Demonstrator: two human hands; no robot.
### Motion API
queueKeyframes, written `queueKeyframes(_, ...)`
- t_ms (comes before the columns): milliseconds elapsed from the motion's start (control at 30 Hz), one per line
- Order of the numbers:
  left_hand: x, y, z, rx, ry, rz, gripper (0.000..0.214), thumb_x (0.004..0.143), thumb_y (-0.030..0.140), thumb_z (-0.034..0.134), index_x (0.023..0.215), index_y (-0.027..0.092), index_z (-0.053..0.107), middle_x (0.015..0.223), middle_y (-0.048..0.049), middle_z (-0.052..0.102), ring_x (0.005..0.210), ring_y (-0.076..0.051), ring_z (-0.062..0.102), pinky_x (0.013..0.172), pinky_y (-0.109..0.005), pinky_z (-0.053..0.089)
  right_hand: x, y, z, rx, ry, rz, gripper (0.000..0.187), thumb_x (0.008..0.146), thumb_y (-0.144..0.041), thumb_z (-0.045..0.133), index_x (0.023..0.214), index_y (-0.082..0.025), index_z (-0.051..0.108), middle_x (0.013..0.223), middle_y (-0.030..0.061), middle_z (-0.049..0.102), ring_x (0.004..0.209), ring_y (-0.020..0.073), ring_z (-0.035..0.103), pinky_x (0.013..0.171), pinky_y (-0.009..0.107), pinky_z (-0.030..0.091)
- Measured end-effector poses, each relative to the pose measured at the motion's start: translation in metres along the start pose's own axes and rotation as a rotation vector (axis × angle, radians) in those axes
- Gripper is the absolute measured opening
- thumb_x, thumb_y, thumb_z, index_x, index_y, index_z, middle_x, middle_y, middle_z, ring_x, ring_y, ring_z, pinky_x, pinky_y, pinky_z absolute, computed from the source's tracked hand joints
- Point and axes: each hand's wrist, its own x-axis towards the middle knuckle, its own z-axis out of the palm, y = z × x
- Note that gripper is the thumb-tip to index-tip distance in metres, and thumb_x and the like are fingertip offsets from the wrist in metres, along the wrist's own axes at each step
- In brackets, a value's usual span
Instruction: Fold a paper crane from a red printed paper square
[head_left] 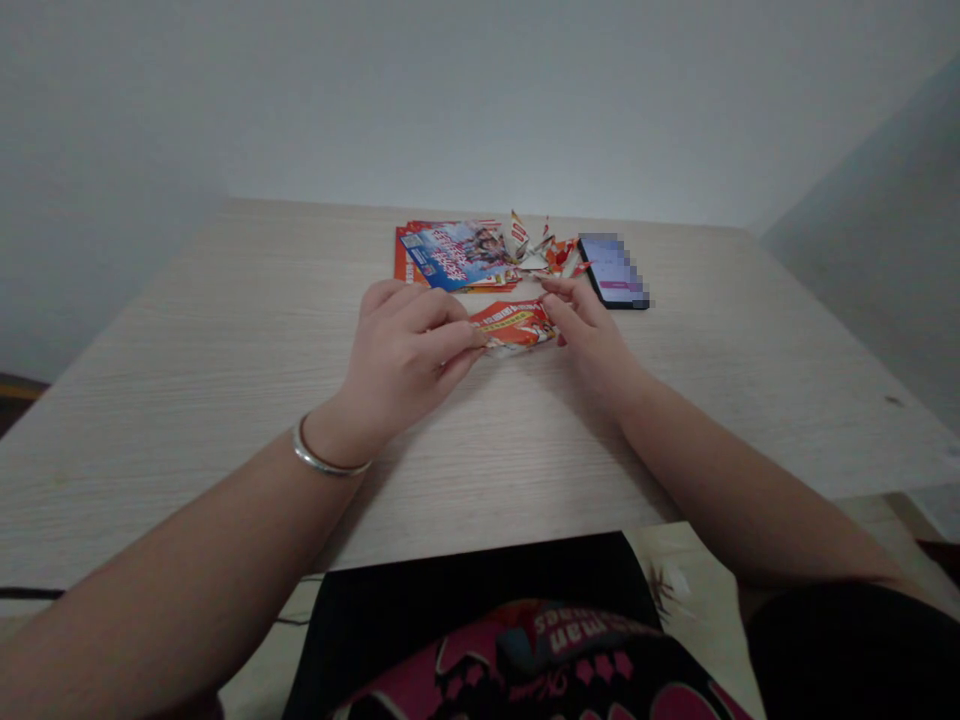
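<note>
Watching from afar, I see the left hand point(409, 348) and right hand point(589, 332) pinching opposite ends of a printed orange-red paper piece point(514, 322), seemingly to steady it

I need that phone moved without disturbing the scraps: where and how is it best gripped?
Probably grip the phone by its long right edge, coming from the right: it lies flat, screen up, with crumpled wrappers close by its left edge.

— What else lies on your table point(225, 330)?
— You have a lit phone point(611, 268) toward the table's far edge.
— Around the table?
— You face a pale wall point(450, 100) behind it; a dark cable point(30, 593) at its near left.
</note>
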Motion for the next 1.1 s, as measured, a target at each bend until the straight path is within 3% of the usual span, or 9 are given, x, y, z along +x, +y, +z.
queueKeyframes(133, 0.002, 0.001, -0.002, 0.048, 0.046, 0.033, 0.017, 0.101, 0.028, 0.067, 0.085, 0.024, 0.069, 0.08, 0.0013, 0.07, 0.072, -0.016, 0.057, 0.075, -0.04, 0.042, 0.001, -0.006, -0.001, 0.056, -0.006, 0.185, 0.051, 0.089, -0.057, 0.07, 0.126, -0.023, 0.063, 0.11, 0.0063, 0.072, 0.077, 0.0141, 0.064, 0.058, 0.026, 0.053)
queueKeyframes(300, 0.002, -0.001, 0.003, -0.042, -0.015, 0.022, 0.019, 0.102, 0.027, 0.062, 0.086, 0.026, 0.071, 0.079, -0.0006, 0.07, 0.076, -0.018, 0.061, 0.073, -0.038, 0.047, -0.004, -0.023, 0.002, 0.269, -0.18, 0.27, 0.044, 0.085, -0.062, 0.073, 0.111, -0.026, 0.072, 0.106, 0.0041, 0.078, 0.079, 0.0161, 0.069, 0.049, 0.024, 0.049)
queueKeyframes(467, -0.001, -0.005, 0.01, -0.114, -0.033, -0.017, 0.015, 0.1, 0.027, 0.063, 0.091, 0.027, 0.076, 0.086, -0.0014, 0.071, 0.084, -0.019, 0.063, 0.08, -0.038, 0.049, -0.005, -0.027, 0.004, 0.45, -0.193, 0.336, 0.039, 0.078, -0.055, 0.083, 0.103, -0.026, 0.074, 0.108, 0.0039, 0.081, 0.092, 0.0195, 0.076, 0.074, 0.035, 0.067)
queueKeyframes(600, -0.003, -0.007, 0.012, -0.187, -0.028, -0.053, 0.014, 0.099, 0.027, 0.064, 0.095, 0.027, 0.077, 0.09, -0.0014, 0.07, 0.09, -0.019, 0.064, 0.084, -0.038, 0.05, -0.004, -0.026, 0.005, 0.554, -0.153, 0.376, 0.028, 0.083, -0.045, 0.082, 0.098, -0.024, 0.075, 0.112, 0.0055, 0.082, 0.106, 0.0214, 0.076, 0.097, 0.04, 0.065)
queueKeyframes(700, -0.006, -0.007, 0.014, -0.258, -0.038, -0.102, 0.012, 0.098, 0.025, 0.065, 0.098, 0.027, 0.076, 0.096, -0.0023, 0.069, 0.094, -0.019, 0.065, 0.088, -0.039, 0.052, -0.004, -0.027, 0.006, 0.613, -0.165, 0.416, 0.02, 0.089, -0.04, 0.075, 0.098, -0.022, 0.076, 0.113, 0.0064, 0.082, 0.111, 0.0224, 0.075, 0.103, 0.042, 0.062)
queueKeyframes(833, -0.012, -0.009, 0.024, -0.385, -0.009, -0.263, 0.017, 0.095, 0.027, 0.067, 0.112, 0.028, 0.069, 0.109, -0.0045, 0.066, 0.104, -0.021, 0.064, 0.096, -0.042, 0.057, -0.003, -0.028, 0.008, 0.67, -0.125, 0.453, 0.015, 0.095, -0.034, 0.068, 0.098, -0.022, 0.075, 0.111, 0.0047, 0.082, 0.111, 0.0211, 0.075, 0.104, 0.04, 0.061)
queueKeyframes(933, -0.019, -0.014, 0.038, -0.648, 0.157, -0.431, 0.042, 0.094, 0.035, 0.07, 0.131, 0.03, 0.052, 0.127, -0.008, 0.059, 0.109, -0.021, 0.064, 0.097, -0.043, 0.06, -0.001, -0.029, 0.01, 0.667, -0.119, 0.441, 0.017, 0.098, -0.034, 0.062, 0.101, -0.022, 0.074, 0.114, 0.0044, 0.081, 0.115, 0.0202, 0.074, 0.106, 0.038, 0.059)
queueKeyframes(1000, -0.023, -0.017, 0.045, -0.746, 0.159, -0.543, 0.058, 0.09, 0.04, 0.075, 0.138, 0.033, 0.044, 0.136, -0.0087, 0.055, 0.106, -0.019, 0.067, 0.095, -0.042, 0.062, -0.001, -0.03, 0.01, 0.66, -0.132, 0.431, 0.019, 0.099, -0.034, 0.059, 0.106, -0.023, 0.073, 0.12, 0.0045, 0.08, 0.12, 0.0204, 0.072, 0.109, 0.039, 0.058)
queueKeyframes(1100, -0.026, -0.018, 0.051, -0.856, 0.056, -0.672, 0.057, 0.089, 0.045, 0.076, 0.136, 0.029, 0.049, 0.137, -0.0108, 0.058, 0.115, -0.024, 0.067, 0.097, -0.045, 0.062, -0.003, -0.033, 0.009, 0.662, -0.162, 0.436, 0.02, 0.097, -0.031, 0.058, 0.108, -0.023, 0.072, 0.126, 0.0056, 0.078, 0.126, 0.0221, 0.069, 0.11, 0.042, 0.057)
